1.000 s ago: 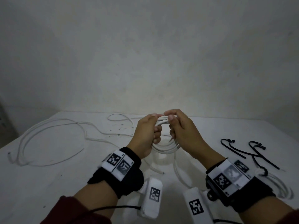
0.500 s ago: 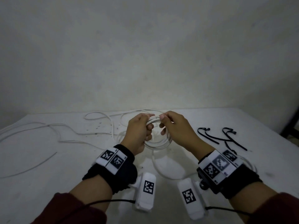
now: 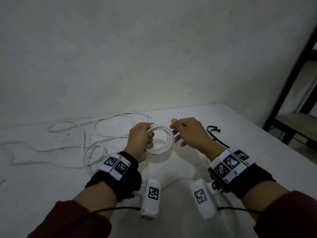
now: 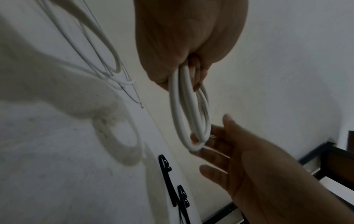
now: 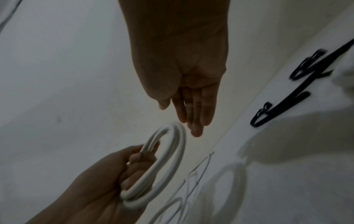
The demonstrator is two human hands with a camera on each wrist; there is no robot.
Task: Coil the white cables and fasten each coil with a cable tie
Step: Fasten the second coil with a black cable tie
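Note:
My left hand (image 3: 142,138) grips a coil of white cable (image 3: 171,140) at its left side and holds it above the white table (image 3: 51,194). In the left wrist view the coil (image 4: 178,113) hangs from that fist. My right hand (image 3: 188,133) is just right of the coil with straight fingers (image 5: 195,121) and holds nothing; in the right wrist view a small gap separates them from the coil (image 5: 172,151). Black cable ties (image 3: 213,133) lie on the table behind the right hand, and also show as cable ties (image 4: 168,178) and cable ties (image 5: 277,112).
A long loose white cable (image 3: 82,134) sprawls over the left half of the table. More white cable (image 3: 202,166) lies under my right wrist. A plain wall stands behind the table. A dark metal frame (image 3: 291,83) stands past the table's right edge.
My right hand has let go of the coil and straightened its fingers, moving slightly right. The left hand keeps its grip. The head view has swung to the right.

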